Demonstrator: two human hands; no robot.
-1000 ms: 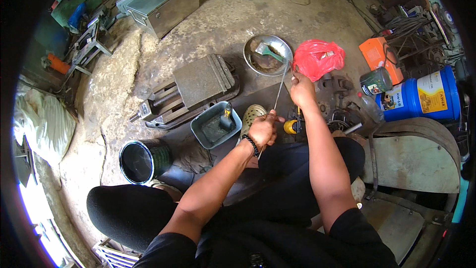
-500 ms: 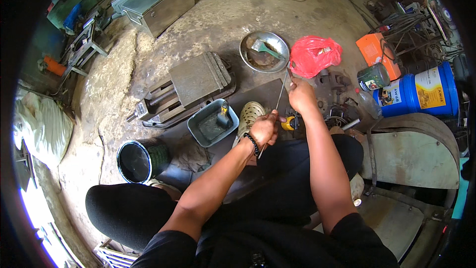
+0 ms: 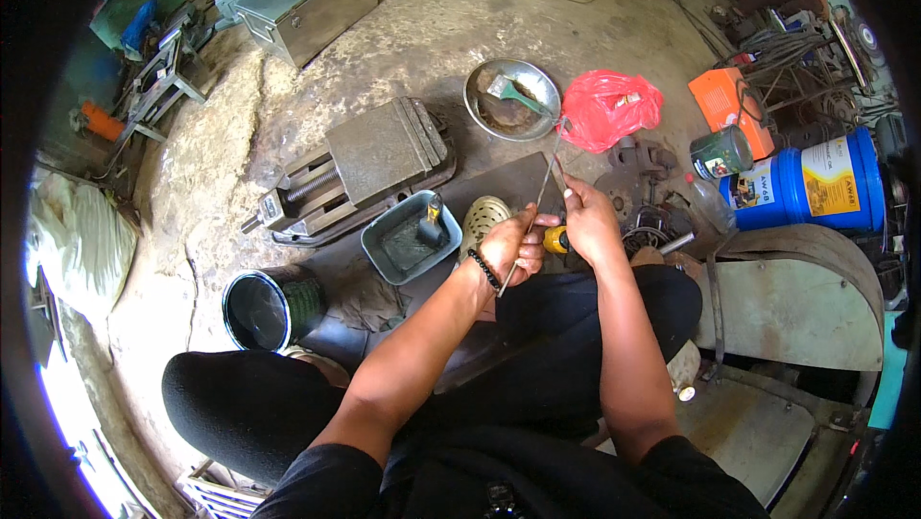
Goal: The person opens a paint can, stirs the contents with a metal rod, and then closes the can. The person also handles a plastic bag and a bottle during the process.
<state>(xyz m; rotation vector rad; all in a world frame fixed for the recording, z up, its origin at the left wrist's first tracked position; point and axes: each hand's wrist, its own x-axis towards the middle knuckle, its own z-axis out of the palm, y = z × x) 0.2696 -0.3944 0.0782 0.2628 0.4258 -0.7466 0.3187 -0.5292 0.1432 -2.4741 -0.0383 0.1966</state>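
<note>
My left hand (image 3: 511,252), with a black bead bracelet at its wrist, is closed around a thin metal rod (image 3: 547,181). The rod slants up and away, its near end showing below my fist. Close by on the right, my right hand (image 3: 592,224) is closed in a pinch on a slim dark piece whose tip meets the rod's upper part; its kind is too small to tell. Between the hands, partly covered by fingers, sits a yellow and black object (image 3: 555,239). A holed clog (image 3: 486,218) is on my foot just left of the rod.
Ahead lie a metal bowl (image 3: 477,85) with a green brush (image 3: 515,94) and a red plastic bag (image 3: 614,108). Leftward are a machine vise (image 3: 379,159), a grey tub (image 3: 391,268) with a brush and a dark bucket (image 3: 307,300). Blue pails (image 3: 788,180) stand at right.
My right hand has drawn back toward me along the rod, baring more of its upper part. My left hand stays on the rod, its grip slightly turned.
</note>
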